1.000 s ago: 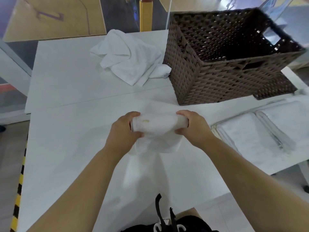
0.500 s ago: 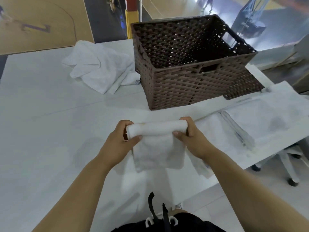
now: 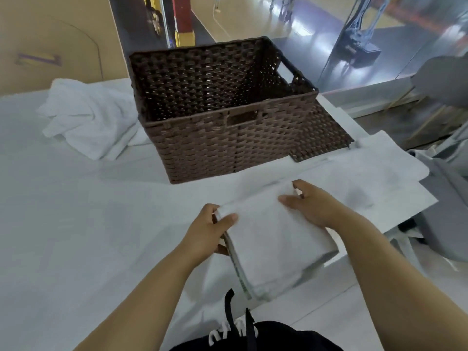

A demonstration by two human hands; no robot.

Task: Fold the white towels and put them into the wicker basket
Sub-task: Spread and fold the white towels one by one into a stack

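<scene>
A folded white towel (image 3: 273, 239) hangs over the table's near edge, held flat between both hands. My left hand (image 3: 207, 231) pinches its far left corner. My right hand (image 3: 311, 206) grips the far right corner, thumb on top. The brown wicker basket (image 3: 228, 148) stands just beyond, its inside showing no towels. A crumpled pile of white towels (image 3: 88, 120) lies to the left of the basket.
The white table (image 3: 76, 224) runs wide to the left. Flat white towels (image 3: 367, 178) lie spread at the right edge, beside a woven brown lid or mat (image 3: 321, 138). A grey chair (image 3: 445, 219) stands off the table's right side.
The towel was rolled up between my hands and hanging down; now it is folded into a flat rectangle. My view has swung right, bringing the basket to the middle.
</scene>
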